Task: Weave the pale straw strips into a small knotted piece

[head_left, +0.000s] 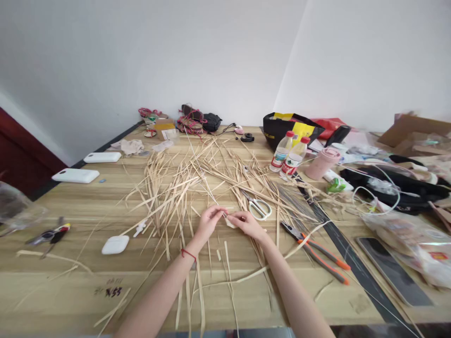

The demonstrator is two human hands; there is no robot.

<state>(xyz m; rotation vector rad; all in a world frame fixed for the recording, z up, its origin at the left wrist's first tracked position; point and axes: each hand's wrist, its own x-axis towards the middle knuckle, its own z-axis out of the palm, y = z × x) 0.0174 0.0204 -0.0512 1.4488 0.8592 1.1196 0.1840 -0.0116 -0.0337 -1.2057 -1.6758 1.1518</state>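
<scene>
My left hand [209,221] is closed in a pinch above the middle of the table, a red cord round its wrist. From its fingertips a long thin pale strand [199,170] runs up and away toward the back. My right hand [249,225] pinches a small pale piece of strip [230,222], its fingertips almost meeting the left ones. Just how strand and piece join is hidden by the fingers. Loose flat straw-coloured strips [176,188] lie spread around and beyond both hands. Close to my right hand are white-handled scissors [260,209] and orange-handled pliers [322,253].
Two red-capped bottles [294,158], a pink cup [322,163] and a black bag [282,131] stand at back right. A phone [392,270] lies at right. On the left are a white earphone case [115,244], two white devices [75,175] and a multi-tool [51,234].
</scene>
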